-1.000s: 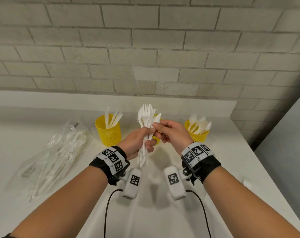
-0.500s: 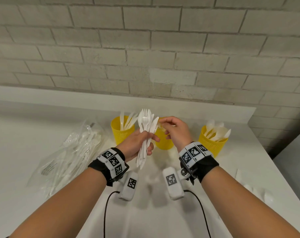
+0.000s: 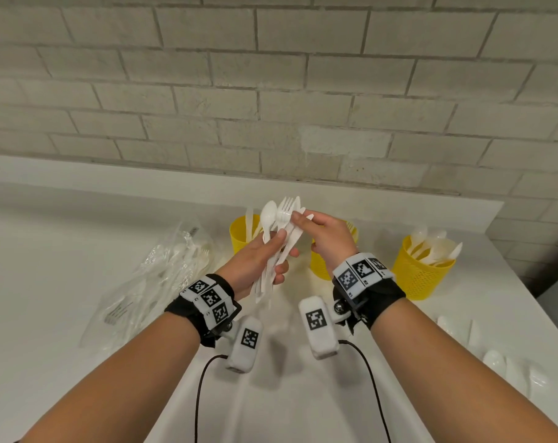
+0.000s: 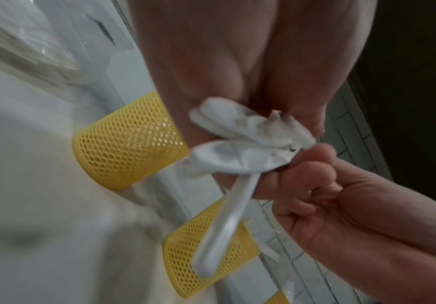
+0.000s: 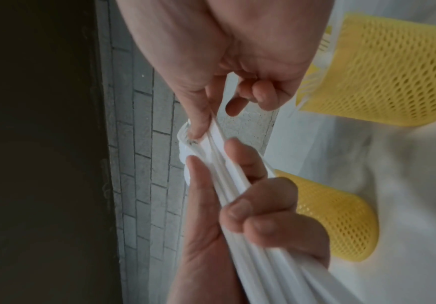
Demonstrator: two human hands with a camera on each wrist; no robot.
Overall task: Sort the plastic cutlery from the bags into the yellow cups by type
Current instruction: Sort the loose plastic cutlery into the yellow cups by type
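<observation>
Head view: left hand (image 3: 255, 260) fisted round a mixed bundle (image 3: 279, 238) of white forks, spoons and knives, heads up, held over the middle of the counter (image 3: 63, 251) in front of three cups (image 3: 243, 231); right hand (image 3: 327, 238) pinching one piece at the bundle's top. Risk: tugging one piece likely drags its neighbours out, dropping them on the counter or into the wrong cup, since heads look nested. Bag (image 3: 149, 282) lying toward the left edge, still holding cutlery; right cup (image 3: 421, 273) near the right edge, full of spoons, so a careless knock could tip it off. Loose white pieces (image 3: 494, 356) by the right front edge. Open room in the centre front; raised ledge along the back edge behind the cups. Left wrist view: bundle heads (image 4: 247, 139) fanned and blurred, grip looks loose at the top. Right wrist view: thumb and forefinger (image 5: 198, 117) nipping a thin handle, other fingers curled clear; middle cup (image 5: 341, 222) just below, easy drop.
</observation>
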